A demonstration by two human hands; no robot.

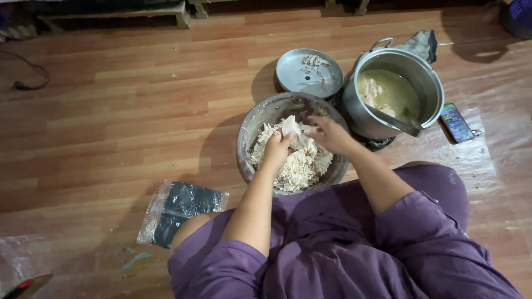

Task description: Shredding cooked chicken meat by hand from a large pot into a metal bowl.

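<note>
- Your left hand [276,149] and right hand [327,134] both grip one pale chunk of cooked meat [292,128] above the metal bowl [250,130].
- The shredded pile [296,166] already fills much of that bowl.
- More pieces sit in the pot's [429,77] broth; I judge you past halfway.
- Scraps lie on the lid [296,75].

Your metal bowl [249,145] looks dull and scuffed, its inner wall smeared, and it holds pale, fibrous shredded meat [296,166]. Just beyond the bowl, the flat lid [296,75] is smooth brushed metal with a soft sheen. To the right of the bowl, the pot [363,119] shows brighter, glossier steel around a cloudy broth. The wooden floor [122,111] under the bowl is smooth laminate plank, faintly glossy. Left of the bowl, 1 clear plastic bag [180,209] is crinkled and shiny. Your purple cloth sleeves [421,243] look matt and soft.
</note>
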